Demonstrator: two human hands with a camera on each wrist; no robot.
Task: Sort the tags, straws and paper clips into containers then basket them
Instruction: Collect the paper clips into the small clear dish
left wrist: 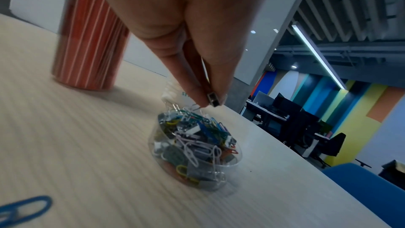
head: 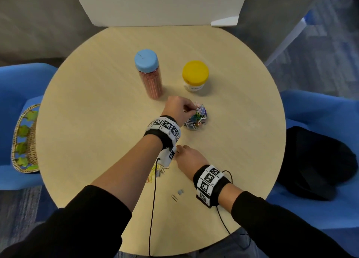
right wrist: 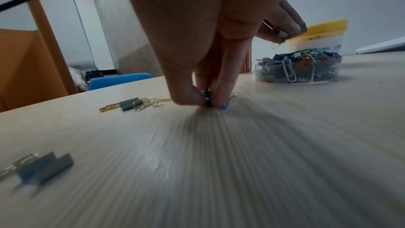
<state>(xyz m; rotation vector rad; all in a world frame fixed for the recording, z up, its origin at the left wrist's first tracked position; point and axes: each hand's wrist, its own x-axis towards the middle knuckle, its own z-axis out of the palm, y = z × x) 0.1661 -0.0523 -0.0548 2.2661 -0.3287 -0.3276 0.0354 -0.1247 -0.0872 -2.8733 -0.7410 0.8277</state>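
A clear round container [head: 196,118] heaped with coloured paper clips stands mid-table. My left hand [head: 189,109] hovers just above the container [left wrist: 195,146] and pinches a small dark binder clip [left wrist: 213,100] between thumb and fingertip. Nearer me, my right hand [head: 179,150] is down on the table, its fingertips [right wrist: 188,98] pinching a blue clip [right wrist: 208,100]. Loose clips [head: 157,172] lie under my left forearm, and a few more clips [head: 179,193] sit by my right wrist. A blue-lidded jar of red straws [head: 148,73] and a yellow-lidded jar [head: 195,76] stand behind, both closed.
A woven basket [head: 25,139] rests on a blue chair off the table's left edge. A black bag [head: 314,160] lies on the blue chair at the right. A white board [head: 159,5] stands at the far edge. A cable [head: 153,209] trails from my left wrist.
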